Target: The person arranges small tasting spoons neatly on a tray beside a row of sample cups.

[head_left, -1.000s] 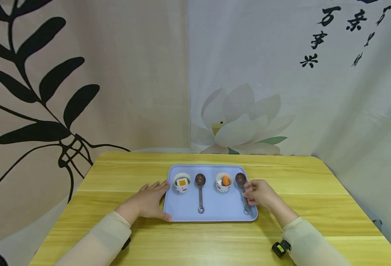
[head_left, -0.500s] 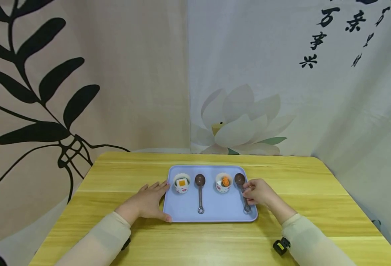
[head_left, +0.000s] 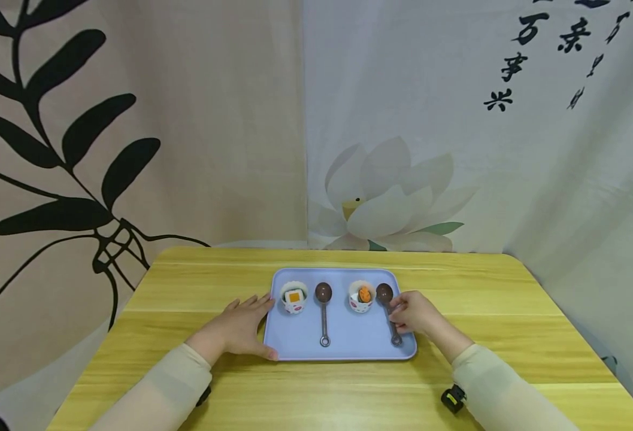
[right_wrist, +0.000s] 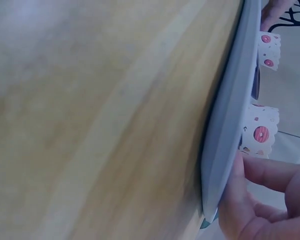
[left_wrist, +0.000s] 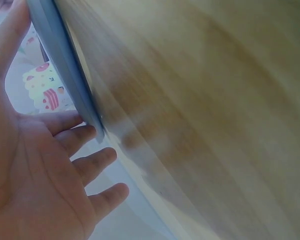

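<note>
A pale lilac tray (head_left: 348, 336) lies on the table. My right hand (head_left: 418, 312) pinches the handle of the right-hand spoon (head_left: 384, 293), which has a round brown bowl and a ring at its handle end. It lies slanted near the tray's right edge. A similar spoon (head_left: 324, 293) lies straight, left of the middle. Two patterned paper cups stand on the tray: the left cup (head_left: 294, 307) holds a white piece with an orange square, the right cup (head_left: 360, 306) an orange and white piece. My left hand (head_left: 241, 328), fingers spread, touches the tray's left edge.
The yellow wood-grain table (head_left: 316, 395) reaches around the tray on all sides. Behind it hangs a curtain (head_left: 241, 149) printed with leaves, a lotus and characters. A black wrist device (head_left: 453, 398) sits at my right sleeve.
My right hand has shifted slightly left with the right-hand spoon, whose bowl is now closer to the right cup. My left hand and the tray have stayed in place.
</note>
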{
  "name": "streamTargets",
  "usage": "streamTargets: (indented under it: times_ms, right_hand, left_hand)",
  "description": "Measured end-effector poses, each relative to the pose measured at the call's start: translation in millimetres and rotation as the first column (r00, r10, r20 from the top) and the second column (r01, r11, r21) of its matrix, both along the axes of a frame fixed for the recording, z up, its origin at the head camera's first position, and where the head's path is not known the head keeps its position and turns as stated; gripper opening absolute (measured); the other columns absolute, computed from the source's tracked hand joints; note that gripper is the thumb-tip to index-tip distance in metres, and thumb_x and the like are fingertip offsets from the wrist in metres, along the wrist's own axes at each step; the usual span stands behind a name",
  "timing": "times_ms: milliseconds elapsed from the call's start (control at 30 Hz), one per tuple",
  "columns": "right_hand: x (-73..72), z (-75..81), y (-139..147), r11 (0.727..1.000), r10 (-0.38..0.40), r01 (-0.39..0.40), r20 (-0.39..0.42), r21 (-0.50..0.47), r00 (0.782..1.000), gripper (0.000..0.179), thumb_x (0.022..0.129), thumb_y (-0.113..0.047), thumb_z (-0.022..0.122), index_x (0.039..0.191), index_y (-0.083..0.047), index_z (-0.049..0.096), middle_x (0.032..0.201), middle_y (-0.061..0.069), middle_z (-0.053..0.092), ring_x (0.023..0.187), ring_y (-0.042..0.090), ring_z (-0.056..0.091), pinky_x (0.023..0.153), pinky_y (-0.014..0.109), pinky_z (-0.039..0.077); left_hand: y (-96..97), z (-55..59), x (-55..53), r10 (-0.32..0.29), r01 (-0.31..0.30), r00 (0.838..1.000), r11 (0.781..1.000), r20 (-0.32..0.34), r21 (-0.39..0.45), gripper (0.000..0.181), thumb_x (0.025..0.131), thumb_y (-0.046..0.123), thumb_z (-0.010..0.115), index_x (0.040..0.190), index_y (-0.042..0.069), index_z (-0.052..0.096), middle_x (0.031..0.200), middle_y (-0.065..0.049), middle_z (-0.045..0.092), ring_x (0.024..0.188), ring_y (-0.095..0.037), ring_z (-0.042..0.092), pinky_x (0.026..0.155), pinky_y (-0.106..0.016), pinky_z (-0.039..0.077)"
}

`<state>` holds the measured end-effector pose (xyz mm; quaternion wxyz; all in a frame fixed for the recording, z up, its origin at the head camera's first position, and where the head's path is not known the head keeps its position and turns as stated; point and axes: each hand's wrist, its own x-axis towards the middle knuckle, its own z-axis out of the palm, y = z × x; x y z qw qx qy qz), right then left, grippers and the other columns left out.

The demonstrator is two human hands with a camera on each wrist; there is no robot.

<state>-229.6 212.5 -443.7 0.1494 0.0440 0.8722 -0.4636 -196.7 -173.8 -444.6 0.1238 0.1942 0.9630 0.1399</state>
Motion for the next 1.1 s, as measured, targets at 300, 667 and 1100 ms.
streamTargets:
  times_ms: [300, 667, 1100]
  right_hand:
    - [2.0, -0.7, -4.0, 0.996, 0.010, -0.008, -0.027, 0.084, 1.000, 0.021, 0.087, 0.009, 0.068, 0.107, 0.008, 0.062, 0.081, 0.014, 0.063, 0.063, 0.019, 0.065, 0.059, 0.031, 0.060]
    - [4.5, 0.6, -4.3, 0.994, 0.018, -0.011, -0.062, 0.113, 0.998, 0.021, 0.086, 0.007, 0.070, 0.105, 0.007, 0.062, 0.077, 0.012, 0.063, 0.057, 0.017, 0.065, 0.056, 0.031, 0.060]
    - [3.8, -2.0, -5.3, 0.996, 0.010, -0.006, -0.042, 0.085, 0.999, 0.022, 0.089, 0.006, 0.069, 0.110, 0.007, 0.062, 0.080, 0.013, 0.063, 0.061, 0.019, 0.066, 0.058, 0.031, 0.060]
  left_hand:
    - [0.6, 1.0, 1.0, 0.004, -0.004, 1.000, 1.000, 0.003, 0.000, 0.126, 0.062, 0.074, 0.080, 0.155, 0.002, 0.034, 0.163, -0.011, 0.028, 0.148, -0.041, 0.024, 0.118, -0.064, 0.013]
    - [0.4, 3.3, 0.8, -0.001, 0.001, 1.000, 1.000, 0.012, 0.003, 0.126, 0.063, 0.074, 0.079, 0.155, 0.002, 0.033, 0.163, -0.012, 0.027, 0.148, -0.042, 0.024, 0.117, -0.065, 0.014]
    - [-0.1, -0.1, -1.1, -0.005, 0.005, 1.000, 1.000, 0.005, -0.002, 0.126, 0.062, 0.075, 0.079, 0.155, 0.002, 0.034, 0.163, -0.011, 0.028, 0.148, -0.041, 0.024, 0.117, -0.065, 0.015]
